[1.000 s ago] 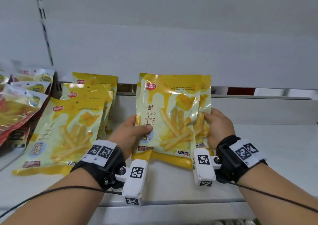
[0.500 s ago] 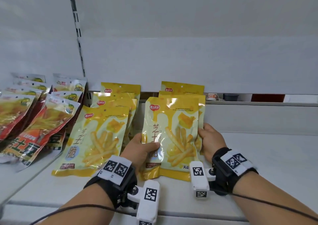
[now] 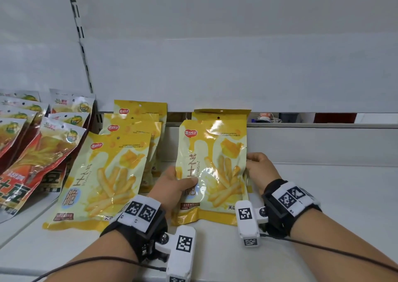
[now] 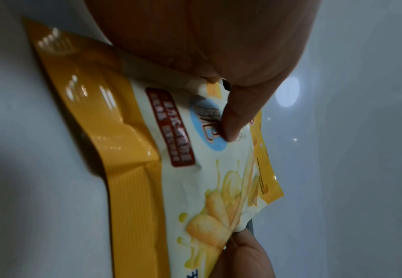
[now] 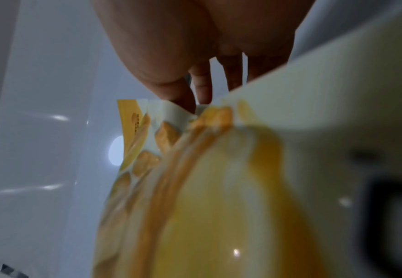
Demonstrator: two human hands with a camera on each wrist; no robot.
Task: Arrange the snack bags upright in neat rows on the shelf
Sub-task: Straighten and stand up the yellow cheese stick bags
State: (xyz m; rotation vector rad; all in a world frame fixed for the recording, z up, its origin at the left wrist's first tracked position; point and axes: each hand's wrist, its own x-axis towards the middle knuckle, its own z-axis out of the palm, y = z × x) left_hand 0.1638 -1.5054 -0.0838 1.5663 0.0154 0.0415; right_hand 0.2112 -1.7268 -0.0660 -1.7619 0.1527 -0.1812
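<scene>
White shelf board point(image 3: 323, 195) with a white back panel point(image 3: 237, 66) above it; I view it from the head camera, nearest items first. My left hand point(image 3: 172, 187) grasps the left edge of the front yellow bag point(image 3: 213, 167): its thumb lies across the bag's face near the blue patch, as the left wrist view point(image 4: 233, 120) confirms, with the other fingers hidden behind the pack. My right hand point(image 3: 259, 169) clasps the right edge of the same bag; in the right wrist view point(image 5: 195, 62) the thumb and fingers close on the pack's edge, though that picture is blurred. The bag stands on its bottom seam on the shelf, roughly upright and leaning slightly back. Directly behind it are two more yellow bags point(image 3: 221, 114), only their top edges showing. To the left, just beside the held bag, stands a row of yellow bags point(image 3: 103, 180), its front pack leaning back against the ones behind. Farther left, a separate board carries red and silver bags point(image 3: 32, 163), tilted and overlapping. At the rear, a slotted upright point(image 3: 80, 36) runs up the panel, and a gap below the panel shows blurred objects point(image 3: 267, 117) I cannot identify.
</scene>
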